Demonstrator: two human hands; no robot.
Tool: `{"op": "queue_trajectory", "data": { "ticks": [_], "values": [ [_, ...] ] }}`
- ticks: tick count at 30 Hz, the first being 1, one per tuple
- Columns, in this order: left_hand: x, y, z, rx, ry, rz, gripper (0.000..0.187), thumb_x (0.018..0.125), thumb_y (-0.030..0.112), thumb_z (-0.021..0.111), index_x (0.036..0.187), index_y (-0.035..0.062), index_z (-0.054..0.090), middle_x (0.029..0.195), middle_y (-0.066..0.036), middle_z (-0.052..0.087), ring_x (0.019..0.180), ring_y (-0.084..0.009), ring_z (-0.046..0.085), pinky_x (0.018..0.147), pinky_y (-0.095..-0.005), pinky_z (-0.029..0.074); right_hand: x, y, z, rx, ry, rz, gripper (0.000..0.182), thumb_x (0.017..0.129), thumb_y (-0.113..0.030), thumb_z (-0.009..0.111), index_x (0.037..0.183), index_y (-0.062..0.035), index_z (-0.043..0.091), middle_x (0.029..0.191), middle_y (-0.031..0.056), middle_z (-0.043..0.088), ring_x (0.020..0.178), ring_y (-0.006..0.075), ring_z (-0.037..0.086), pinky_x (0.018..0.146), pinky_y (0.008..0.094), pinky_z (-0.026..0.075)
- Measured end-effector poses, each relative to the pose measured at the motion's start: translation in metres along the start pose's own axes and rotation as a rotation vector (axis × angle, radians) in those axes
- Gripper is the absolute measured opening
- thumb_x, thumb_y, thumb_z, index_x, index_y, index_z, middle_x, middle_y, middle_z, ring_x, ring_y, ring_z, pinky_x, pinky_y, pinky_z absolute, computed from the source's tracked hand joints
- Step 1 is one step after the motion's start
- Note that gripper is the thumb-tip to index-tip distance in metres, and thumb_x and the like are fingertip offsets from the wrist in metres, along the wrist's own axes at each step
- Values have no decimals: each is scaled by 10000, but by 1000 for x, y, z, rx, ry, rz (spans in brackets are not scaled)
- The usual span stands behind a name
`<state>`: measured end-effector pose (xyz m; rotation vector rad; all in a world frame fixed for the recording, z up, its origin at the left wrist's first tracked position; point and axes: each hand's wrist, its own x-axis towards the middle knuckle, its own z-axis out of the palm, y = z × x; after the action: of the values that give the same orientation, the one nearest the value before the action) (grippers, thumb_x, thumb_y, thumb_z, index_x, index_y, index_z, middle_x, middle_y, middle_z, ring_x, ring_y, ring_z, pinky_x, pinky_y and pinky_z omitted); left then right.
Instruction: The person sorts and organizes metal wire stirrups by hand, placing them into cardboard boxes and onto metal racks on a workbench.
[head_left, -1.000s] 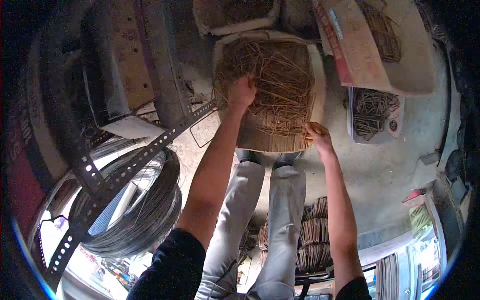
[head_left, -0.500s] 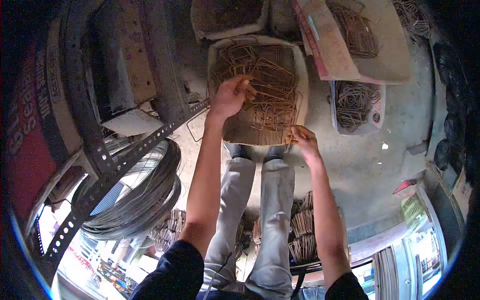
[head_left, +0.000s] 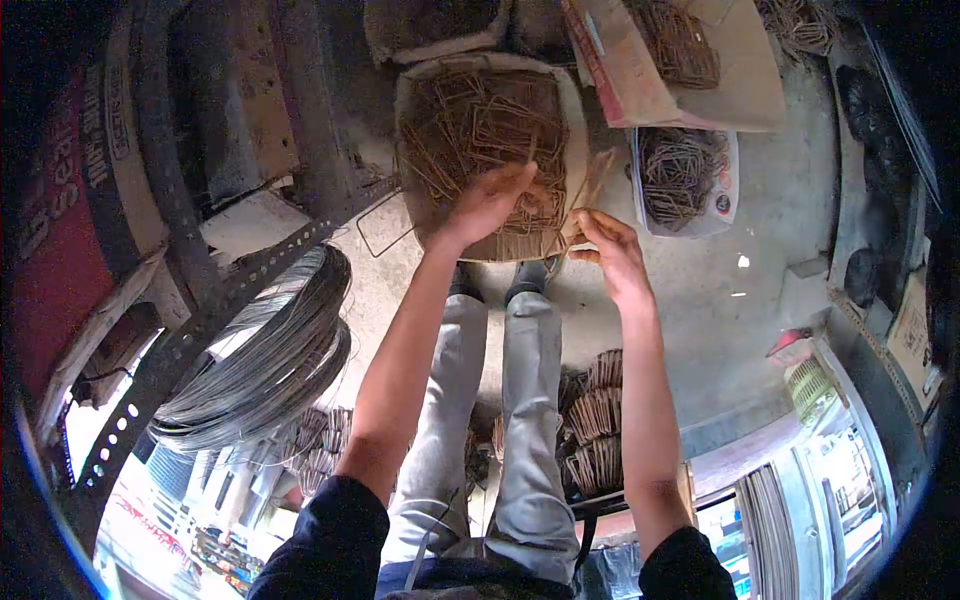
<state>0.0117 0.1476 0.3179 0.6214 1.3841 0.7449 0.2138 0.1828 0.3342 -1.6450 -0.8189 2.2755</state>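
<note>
An open carton (head_left: 578, 110) in front of my feet holds a tangle of rusty bent-wire rectangles (head_left: 510, 125). My left hand (head_left: 490, 208) is over the carton's near half, its fingers drawn together; what they pinch, if anything, is blurred against the wires. By the carton's near right corner, my right hand (head_left: 615, 255) is closed on a rusty bent wire (head_left: 592, 190) that rises from its fingertips. One larger wire rectangle (head_left: 372, 245) sticks out past the carton's left side.
A white box (head_left: 725, 190) of wire rectangles stands to the right, below a larger tilted carton (head_left: 745, 100). On the left are a big wire coil (head_left: 260, 355) and a perforated metal bar (head_left: 290, 255). Bundled bent wires (head_left: 598, 420) lie behind my legs.
My left hand has moved down and right over the carton, nearer my right hand. The wire now shows upright in my right hand. The whole view has shifted slightly.
</note>
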Motion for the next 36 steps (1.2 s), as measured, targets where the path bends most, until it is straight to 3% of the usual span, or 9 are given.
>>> {"op": "queue_trajectory", "data": {
  "ticks": [4,6,9,11,18,27,30,32,36],
  "values": [
    [-4,-6,0,104,9,35,477,903,449,409,1018,22,586,924,-56,637,781,-124,582,753,-249,436,-2,10,2,9,-5,-83,291,842,-228,598,997,18,609,893,40,612,795,108,559,720,262,470],
    [-12,-4,1,195,61,45,499,900,469,400,1009,22,594,928,-57,636,791,-127,585,758,-250,439,-1,20,6,-92,18,-275,247,855,-164,580,996,37,612,832,47,614,753,108,570,702,218,453],
    [-20,0,-2,-74,1,-30,558,891,511,375,1017,11,586,955,-71,631,813,-130,591,780,-261,445,-1,34,12,-235,67,-386,205,848,-127,579,972,31,622,817,64,621,745,135,574,701,229,440],
    [-22,-4,-7,-279,-66,-144,565,906,504,321,1121,26,530,1036,-92,606,913,-175,578,875,-301,403,3,51,15,-318,119,-525,132,822,-76,587,903,9,646,798,88,609,737,177,581,690,252,446],
    [-22,17,-16,-433,-61,-175,582,888,512,371,1120,-4,503,989,-98,622,854,-172,603,812,-286,448,-15,50,39,-554,234,-828,142,739,68,588,856,6,640,820,102,613,734,209,603,642,264,477],
    [-28,29,-35,-438,3,-225,589,884,525,367,1139,10,498,995,-102,619,896,-180,591,822,-314,434,-28,75,43,-636,210,-863,211,703,158,537,869,49,608,855,111,597,757,213,604,674,261,495],
    [-33,30,-43,-278,147,-128,589,885,532,358,1096,13,538,940,-90,636,878,-162,592,829,-314,414,-39,62,39,-672,128,-740,222,709,110,537,882,3,626,912,115,609,801,248,610,690,301,501],
    [-43,39,-42,118,279,-1,601,882,547,349,1015,13,590,895,-82,646,865,-154,592,837,-313,401,-44,59,30,-775,2,-776,222,704,152,512,876,47,604,865,112,597,764,227,608,661,294,495],
    [-45,36,-43,108,170,59,633,869,574,349,937,7,621,853,-80,648,849,-151,584,829,-303,400,-62,41,19,-911,-204,-698,261,697,148,501,897,23,615,882,102,601,784,238,606,681,297,490]
  ]
}}
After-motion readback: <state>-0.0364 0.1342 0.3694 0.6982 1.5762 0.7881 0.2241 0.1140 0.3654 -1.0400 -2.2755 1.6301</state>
